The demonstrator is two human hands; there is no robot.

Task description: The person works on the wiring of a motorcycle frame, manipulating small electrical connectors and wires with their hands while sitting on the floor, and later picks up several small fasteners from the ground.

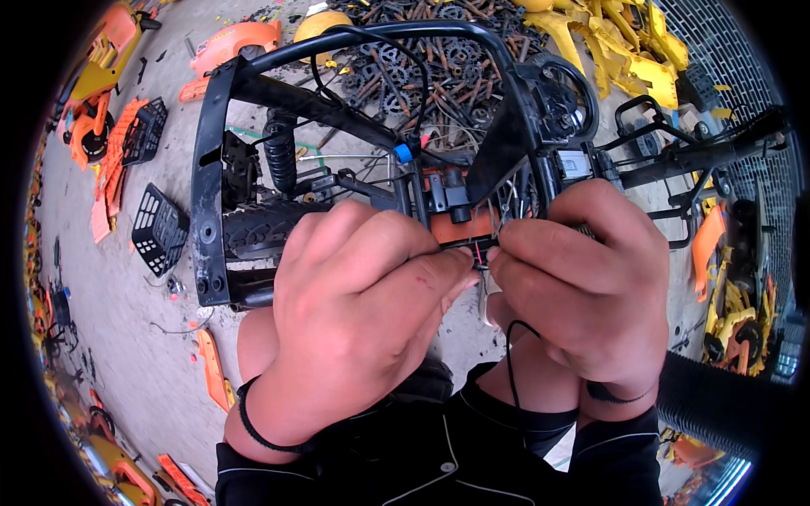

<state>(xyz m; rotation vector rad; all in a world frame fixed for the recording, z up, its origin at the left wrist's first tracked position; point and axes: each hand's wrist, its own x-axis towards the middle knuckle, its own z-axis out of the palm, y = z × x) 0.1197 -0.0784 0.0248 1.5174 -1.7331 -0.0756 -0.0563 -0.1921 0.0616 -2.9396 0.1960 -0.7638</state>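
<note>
My left hand [354, 295] and my right hand [582, 287] meet fingertip to fingertip over the black metal vehicle frame [371, 35]. Both are closed in a pinch on a thin black cable, and a short pink-red wire [478, 251] shows in the small gap between them. Most of what the fingers grip is hidden behind them. From under my right hand, a black cable [510, 358] loops down over my leg. Inside the frame sit a coil shock absorber [280, 156], a knobbly tyre [261, 232] and a tube with a blue band [403, 153].
A heap of dark cranks and chainrings [405, 80] lies beyond the frame, with yellow plastic panels [629, 51] at the far right. Black baskets [159, 229] and orange parts [213, 367] lie on the concrete floor to the left. A ribbed black hose [726, 409] runs at the lower right.
</note>
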